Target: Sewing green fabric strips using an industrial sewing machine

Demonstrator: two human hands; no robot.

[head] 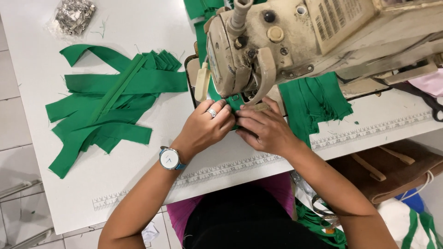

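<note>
Hands meet at centre frame, under the head of a cream-coloured sewing machine [295,41]. Left hand [205,127], ring on one finger and a white-faced wristwatch [170,158] with a blue strap, lies fingers curled, tips pressing down on a small green fabric piece [236,103] at the needle area. Right hand [263,129] sits just beside it, touching the left, fingers bent over the same piece. Both hands close together, pinching or pressing the cloth; most of the piece is hidden beneath them, so exact grip cannot be told.

Left of centre: loose pile of green fabric strips [110,101], crossing one another, some folded, one fanned stack at its upper right. Upper left corner: clear plastic bag [74,17], crumpled, holding small silvery metal parts. More green fabric [314,103] lies right of the hands, under the machine arm, spilling toward the table edge.

White table [138,27] carries a printed ruler strip [230,167] running along its near edge, rising toward the right. A pale rectangular label with a barcode [339,20] sits on top of the machine body, upper right of frame, tilted.

Lower right, below the table: brown bag [392,173] with tan straps.
</note>
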